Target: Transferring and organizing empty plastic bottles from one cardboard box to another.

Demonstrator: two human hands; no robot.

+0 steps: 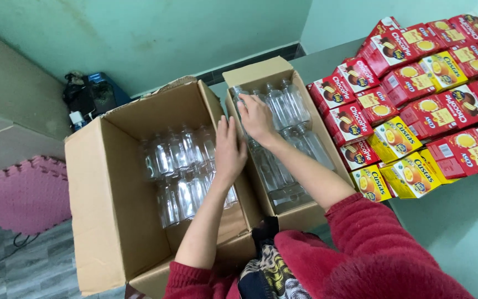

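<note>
Two open cardboard boxes stand side by side. The large left box (100, 182) holds several clear plastic bottles (175, 160) standing upright. The smaller right box (266, 72) holds several clear bottles (294, 105) lying on their sides. My left hand (229, 149) hovers flat, fingers together, over the wall between the two boxes, just above the upright bottles. My right hand (255, 117) reaches into the right box and rests its fingers on a lying bottle near the top. Whether it grips that bottle is hidden. Both arms wear red sleeves.
Many red and yellow snack cartons (416, 99) are stacked on the floor to the right. A dark blue device with cables (89, 97) sits by the wall at the back left. A pink foam mat (23, 194) lies at the far left.
</note>
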